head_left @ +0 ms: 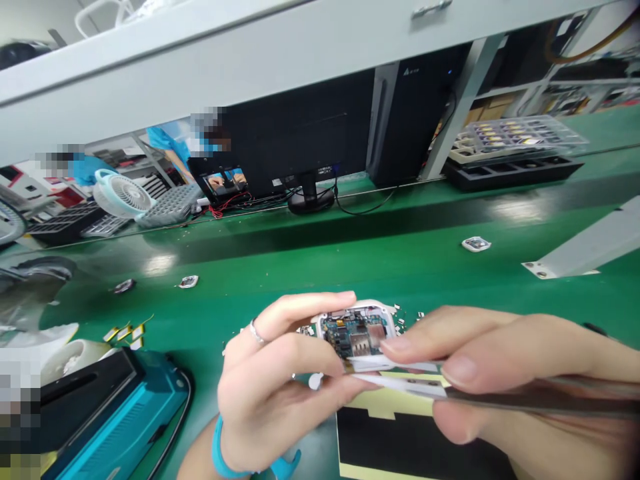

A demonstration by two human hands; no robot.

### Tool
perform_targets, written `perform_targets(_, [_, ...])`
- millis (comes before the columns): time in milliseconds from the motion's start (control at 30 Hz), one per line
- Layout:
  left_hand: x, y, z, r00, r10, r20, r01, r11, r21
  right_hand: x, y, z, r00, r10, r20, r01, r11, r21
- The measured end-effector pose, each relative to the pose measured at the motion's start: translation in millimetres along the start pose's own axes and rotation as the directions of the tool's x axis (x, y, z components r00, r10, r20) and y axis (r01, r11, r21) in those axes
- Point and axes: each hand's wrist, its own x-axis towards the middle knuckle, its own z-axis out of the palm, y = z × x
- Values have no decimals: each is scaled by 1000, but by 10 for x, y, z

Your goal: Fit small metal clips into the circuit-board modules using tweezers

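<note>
A small white-framed device with an exposed circuit board (356,333) is held near the bottom centre, tilted toward the camera. My left hand (280,373), with a ring and a blue wrist strap, grips its left side and lower edge between fingers and thumb. From the right, my right hand (485,360) pinches white-tipped tweezers (413,385), and one fingertip rests at the device's right side. The tweezer tips reach the device's lower edge; whether they grip anything there cannot be made out. Small loose parts (400,320) lie on the green mat behind.
A black pad with a yellow border (400,440) lies below the hands. Similar devices (189,282) (476,244) sit farther back. A teal and black machine (115,413) stands lower left, a monitor (300,133) at the back, trays (515,150) back right. People in blue work beyond.
</note>
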Motion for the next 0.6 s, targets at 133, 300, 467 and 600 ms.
perform_targets(133, [-9,-11,13,1000,14,-2,-14,1000,12,3,-1,10,1000,-22,-22,21,999,-40])
perform_targets(300, [6,-14,32,1000,20,23,-20,1000,-8,-18,-2,-13,998,-63,10,63,993,-103])
perform_targets(467, [19,-3,41,1000,5,4,-5,1000,-20,-22,-12,1,998,-55,-27,51,993,-105])
perform_targets(600, [24,5,25,1000,-3,5,3,999,-53,-40,-29,0,999,-20,-38,17,996,-87])
